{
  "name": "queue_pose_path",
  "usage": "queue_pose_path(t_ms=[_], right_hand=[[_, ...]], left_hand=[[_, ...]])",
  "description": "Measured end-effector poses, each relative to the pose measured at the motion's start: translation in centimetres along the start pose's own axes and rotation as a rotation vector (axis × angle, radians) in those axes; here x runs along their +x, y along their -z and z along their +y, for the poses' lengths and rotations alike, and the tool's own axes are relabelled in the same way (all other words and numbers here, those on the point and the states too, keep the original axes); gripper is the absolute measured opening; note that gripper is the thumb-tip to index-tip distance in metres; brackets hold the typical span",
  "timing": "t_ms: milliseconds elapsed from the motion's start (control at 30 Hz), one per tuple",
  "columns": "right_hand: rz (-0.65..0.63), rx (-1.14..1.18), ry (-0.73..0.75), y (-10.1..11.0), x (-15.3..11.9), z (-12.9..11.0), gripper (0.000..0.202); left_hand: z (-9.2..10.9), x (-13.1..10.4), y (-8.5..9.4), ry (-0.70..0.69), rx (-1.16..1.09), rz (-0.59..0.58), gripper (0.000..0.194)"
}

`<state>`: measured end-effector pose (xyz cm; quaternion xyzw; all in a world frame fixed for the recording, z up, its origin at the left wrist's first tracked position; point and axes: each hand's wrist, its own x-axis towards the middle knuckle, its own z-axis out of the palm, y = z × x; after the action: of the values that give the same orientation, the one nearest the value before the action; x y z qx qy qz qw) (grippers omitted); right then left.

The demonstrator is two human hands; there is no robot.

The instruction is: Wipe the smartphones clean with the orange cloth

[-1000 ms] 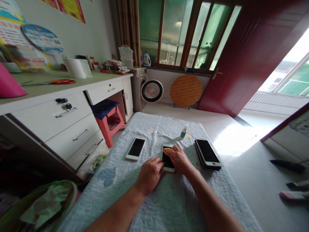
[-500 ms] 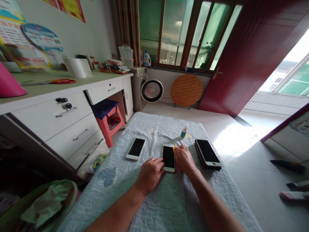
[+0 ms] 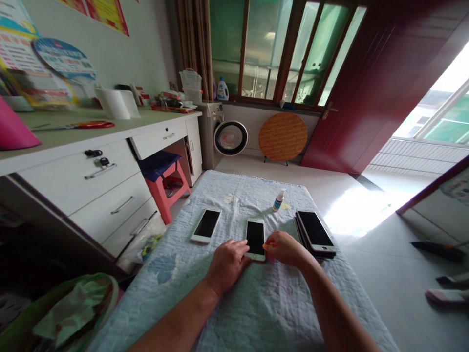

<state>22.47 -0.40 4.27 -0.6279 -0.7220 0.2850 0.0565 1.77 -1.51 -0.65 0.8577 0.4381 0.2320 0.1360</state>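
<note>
A white phone with a dark screen (image 3: 255, 238) lies face up on the quilted cloth (image 3: 234, 195). My left hand (image 3: 227, 261) rests at its left edge, fingertips on the phone and pressed together. At the phone's lower right edge, my right hand (image 3: 284, 248) pinches a small orange item (image 3: 266, 246), partly hidden by the fingers. Another white phone (image 3: 207, 225) lies to the left. On the right is a stack of phones (image 3: 315, 231), the top one white-framed. A small spray bottle (image 3: 279, 201) stands upright behind my right hand.
A desk (image 3: 157, 120) with drawers runs along the left, a red stool (image 3: 169, 188) beside it. A green bin (image 3: 106, 303) holding crumpled tissue sits at the lower left. Beyond the cloth are a washing machine (image 3: 211, 132) with its door open and a round wooden board (image 3: 283, 137).
My right hand has slid toward me along the phone's right edge with the orange item, from near its top corner to its lower part. My left hand has stayed in place.
</note>
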Motion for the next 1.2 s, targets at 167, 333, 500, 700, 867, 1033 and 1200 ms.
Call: queue_pose_path(t_ms=[167,333,500,700,867,1033,1200], right_hand=[[-0.073,-0.043,0.056,0.4,-0.6,-0.2,0.020],[-0.150,-0.012,0.105,0.4,-0.7,0.3,0.021],[0.007,-0.042,0.088,0.3,0.0,0.6,0.023],[0.323,-0.197,0.148,-1.2,1.1,0.6,0.028],[0.255,-0.201,0.283,-1.7,0.6,-0.7,0.030],[0.105,-0.069,0.390,-1.7,0.3,-1.1,0.016],[0.253,0.007,0.297,-2.3,1.9,0.8,0.018]], left_hand=[[0.0,0.1,-0.1,-0.006,0.019,0.003,0.019],[0.1,0.1,0.1,-0.009,0.026,0.000,0.018],[0.1,0.2,0.2,-0.009,0.006,-0.010,0.019],[0.0,0.1,0.2,-0.004,-0.025,-0.017,0.018],[0.2,0.1,0.4,-0.026,-0.037,-0.015,0.020],[0.1,0.1,0.3,-0.023,-0.058,-0.001,0.023],[0.0,0.1,0.2,-0.009,-0.025,-0.011,0.016]])
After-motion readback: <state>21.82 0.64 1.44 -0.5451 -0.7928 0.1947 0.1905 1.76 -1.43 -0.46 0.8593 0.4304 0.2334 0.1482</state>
